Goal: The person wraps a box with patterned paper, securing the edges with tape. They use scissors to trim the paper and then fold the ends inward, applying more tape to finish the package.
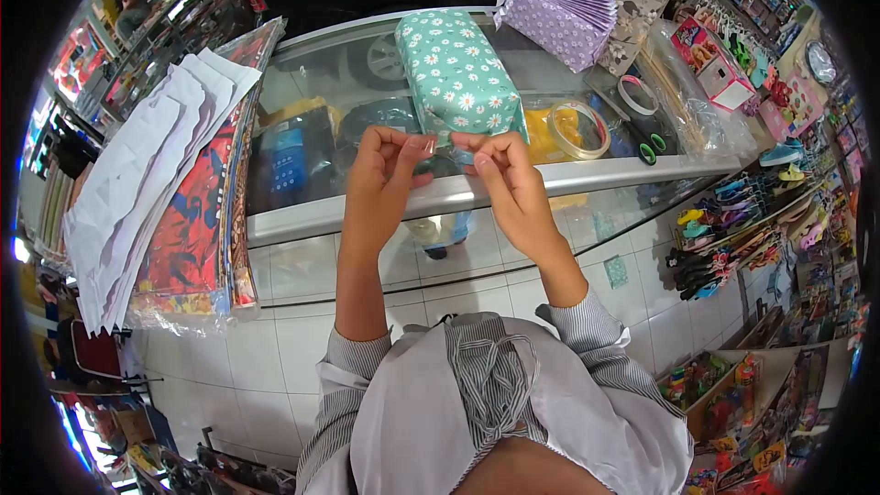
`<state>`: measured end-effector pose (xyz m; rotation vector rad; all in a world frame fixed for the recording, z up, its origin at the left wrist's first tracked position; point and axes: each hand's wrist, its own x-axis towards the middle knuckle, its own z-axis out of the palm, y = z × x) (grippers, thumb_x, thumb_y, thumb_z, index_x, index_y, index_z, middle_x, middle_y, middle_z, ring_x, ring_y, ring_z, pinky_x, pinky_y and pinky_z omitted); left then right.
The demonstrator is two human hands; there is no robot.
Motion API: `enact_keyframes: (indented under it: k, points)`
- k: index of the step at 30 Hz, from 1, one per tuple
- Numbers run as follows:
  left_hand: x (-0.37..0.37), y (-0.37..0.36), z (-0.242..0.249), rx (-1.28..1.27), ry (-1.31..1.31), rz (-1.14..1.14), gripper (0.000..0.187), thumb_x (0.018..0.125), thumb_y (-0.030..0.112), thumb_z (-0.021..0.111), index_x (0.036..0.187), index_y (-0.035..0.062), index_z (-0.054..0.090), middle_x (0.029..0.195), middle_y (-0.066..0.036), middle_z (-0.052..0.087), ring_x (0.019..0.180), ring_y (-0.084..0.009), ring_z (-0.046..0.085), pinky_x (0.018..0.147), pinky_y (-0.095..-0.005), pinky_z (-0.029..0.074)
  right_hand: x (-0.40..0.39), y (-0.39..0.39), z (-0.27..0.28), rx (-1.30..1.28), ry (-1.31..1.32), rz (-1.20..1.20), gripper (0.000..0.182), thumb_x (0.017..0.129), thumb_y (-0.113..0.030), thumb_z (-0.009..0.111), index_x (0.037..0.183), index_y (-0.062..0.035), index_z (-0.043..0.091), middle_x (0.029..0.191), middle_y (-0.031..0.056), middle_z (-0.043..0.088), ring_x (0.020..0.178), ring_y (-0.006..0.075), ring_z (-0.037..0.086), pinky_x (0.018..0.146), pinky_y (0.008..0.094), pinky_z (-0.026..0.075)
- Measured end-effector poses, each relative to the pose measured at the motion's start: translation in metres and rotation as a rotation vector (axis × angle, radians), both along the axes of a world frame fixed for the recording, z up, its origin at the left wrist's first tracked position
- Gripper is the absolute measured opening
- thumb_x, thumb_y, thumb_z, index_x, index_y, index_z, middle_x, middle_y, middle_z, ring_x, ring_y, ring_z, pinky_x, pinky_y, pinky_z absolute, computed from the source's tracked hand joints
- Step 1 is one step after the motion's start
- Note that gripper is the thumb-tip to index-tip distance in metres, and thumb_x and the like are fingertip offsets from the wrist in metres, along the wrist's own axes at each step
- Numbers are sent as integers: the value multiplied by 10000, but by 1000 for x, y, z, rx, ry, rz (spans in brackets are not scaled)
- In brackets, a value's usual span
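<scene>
Between my two hands stretches a short piece of clear tape (445, 154), partly hidden by the fingers. My left hand (383, 165) pinches one end of it with thumb and index finger. The other end is in the pinched fingertips of my right hand (510, 181). Just beyond the fingers, a box-shaped parcel in green daisy wrapping paper (458, 69) lies on the glass counter (316, 69). To the right of my right hand lies a large roll of clear tape (600, 148), and past it a pair of scissors with green-lined handles (649, 148).
A smaller tape roll (639, 82) lies near the scissors. Behind it sits a pleated purple wrapped gift (559, 23) with a bow. White paper sheets (151, 147) and wrapping paper (188, 238) cover the left end. The counter's metal edge (312, 223) runs under my wrists.
</scene>
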<state>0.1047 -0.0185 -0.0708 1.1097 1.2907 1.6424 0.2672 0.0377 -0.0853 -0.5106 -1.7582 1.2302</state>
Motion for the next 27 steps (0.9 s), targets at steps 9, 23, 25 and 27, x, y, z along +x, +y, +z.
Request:
enact_keyframes:
  k: [9, 23, 25, 27]
  points:
    - [10, 6, 2, -30, 124, 138, 136, 911, 149, 624, 930, 29, 564, 935, -36, 624, 898, -105, 599, 640, -259, 562, 1, 13, 2, -177, 255, 112, 235, 879, 46, 590, 876, -57, 379, 1094, 159, 597, 1055, 181, 604, 837, 276, 512]
    - [23, 10, 3, -77, 197, 311, 137, 893, 138, 645, 913, 22, 574, 910, -51, 639, 831, -120, 624, 600, -263, 553, -21, 20, 6, 165, 111, -236, 426, 721, 36, 749, 623, -41, 342, 867, 135, 624, 781, 183, 664, 654, 274, 491]
    - [24, 10, 4, -85, 204, 327, 138, 891, 137, 646, 913, 21, 575, 907, -55, 643, 827, -124, 631, 596, -263, 553, -21, 21, 8, 243, 54, -279, 410, 722, 37, 744, 629, -33, 351, 864, 142, 629, 775, 205, 664, 656, 281, 491]
    - [26, 9, 5, -89, 204, 338, 138, 890, 137, 648, 913, 21, 575, 902, -57, 647, 826, -129, 636, 594, -263, 553, -21, 21, 9, 285, 27, -308, 395, 724, 40, 739, 633, -26, 360, 859, 147, 636, 773, 220, 664, 655, 287, 491]
